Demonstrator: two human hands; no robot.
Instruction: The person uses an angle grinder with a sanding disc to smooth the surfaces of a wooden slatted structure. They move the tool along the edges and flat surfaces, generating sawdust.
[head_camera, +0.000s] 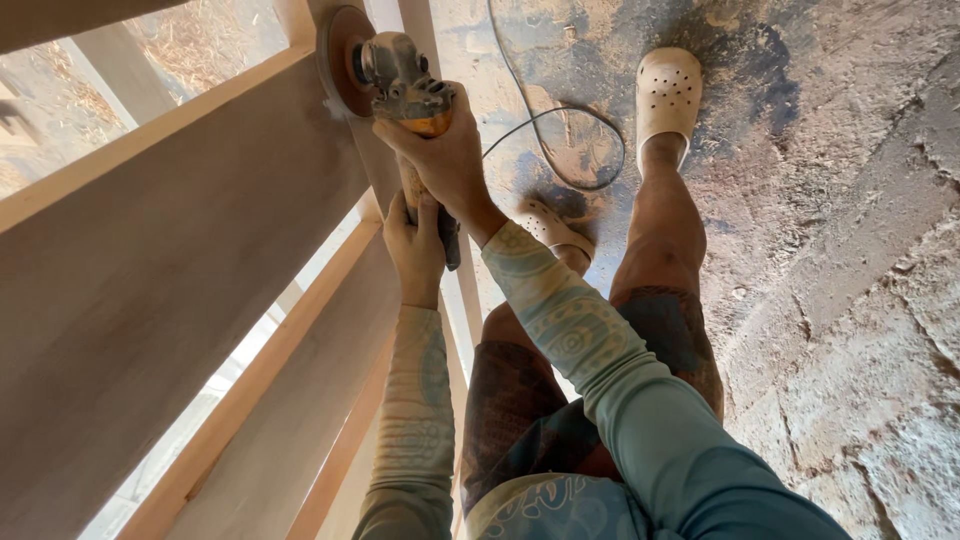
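Setting: rough, dusty concrete floor (850, 250), seen from above. Wooden frame (180, 250), large, pale panels with lighter rails, stood at left. Angle grinder (400, 85), disc against the frame's upper rail; judged heavy, rigid, prone to kick, best held two-handed by body and rear handle. Right hand (445, 150) was clamped over the body; left hand (415, 245) wrapped the handle. Cable (560, 110) trailed across the floor.

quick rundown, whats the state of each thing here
angle grinder: held in both hands, disc against the wooden frame
right hand: grip closed over the grinder head
left hand: grip closed on the grinder handle
power cord: slack, looped on the floor
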